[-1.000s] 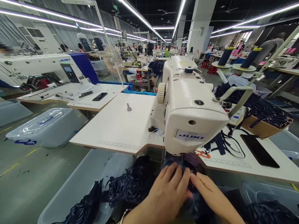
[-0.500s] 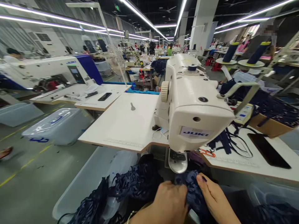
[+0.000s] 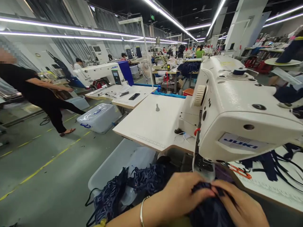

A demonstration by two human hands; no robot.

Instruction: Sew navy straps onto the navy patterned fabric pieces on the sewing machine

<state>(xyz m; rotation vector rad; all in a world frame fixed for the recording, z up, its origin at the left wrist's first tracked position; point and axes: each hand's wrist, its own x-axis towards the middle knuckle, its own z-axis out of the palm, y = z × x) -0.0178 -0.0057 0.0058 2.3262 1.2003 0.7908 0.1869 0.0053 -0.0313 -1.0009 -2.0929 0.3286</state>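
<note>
A piece of dark navy fabric (image 3: 210, 209) is pinched between my two hands, low in the view. My left hand (image 3: 183, 194), with a bangle at the wrist, grips its upper edge with thumb and bent fingers. Close beside it, my right hand (image 3: 241, 201) pinches the same edge, the two thumbs nearly touching. Just above the hands is the white sewing machine head (image 3: 251, 107), its needle area (image 3: 204, 165) partly hidden behind my left hand. To the left, ruffled navy fabric (image 3: 110, 195) hangs over a clear plastic bin (image 3: 111, 160).
A white tabletop (image 3: 146, 126) holds a small grey tool (image 3: 157, 107). On the right table lie orange-handled snips (image 3: 240, 171) and navy straps (image 3: 270, 167). A lidded clear box (image 3: 99, 116) stands on the floor. A person in black (image 3: 44, 91) walks at the far left.
My view has swung left, bringing in the walking person. Both hands have drawn together and now pinch one edge of the navy fabric, a bit higher than before.
</note>
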